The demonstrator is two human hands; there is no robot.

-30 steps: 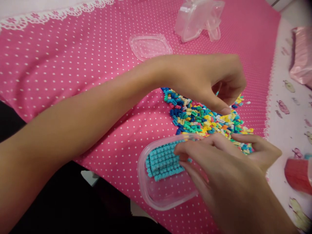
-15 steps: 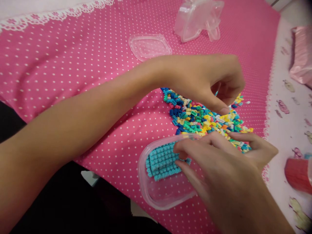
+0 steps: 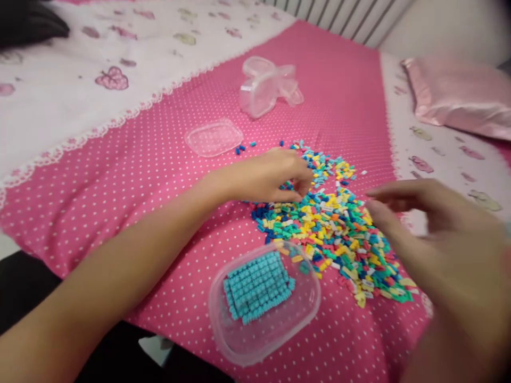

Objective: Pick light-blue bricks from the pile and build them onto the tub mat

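Over the pile of small colourful building bricks (image 3: 339, 229), my left hand (image 3: 275, 174) bends down with its fingers curled and thumb tip close to them. Whatever its fingertips hold, if anything, is hidden. My right hand (image 3: 451, 239), smeared by motion, hovers right of the pile with thumb and fingers apart and nothing seen between them. A turquoise studded block panel (image 3: 259, 287), built of small bricks, lies in the left part of a clear plastic lid (image 3: 275, 346) in front of me. Neither hand touches the panel.
Farther back on the pink dotted cloth lie another clear lid (image 3: 213, 137) and a clear moulded plastic container (image 3: 263, 90). A few blue bricks (image 3: 240, 149) are scattered beside that lid. A shiny pink pillow (image 3: 459, 98) rests at the right; white slats (image 3: 331, 16) stand behind.
My right hand has left the turquoise panel and moved right, away from the lid. My left hand has lowered toward the bricks. The view has tilted up, showing more of the bed.
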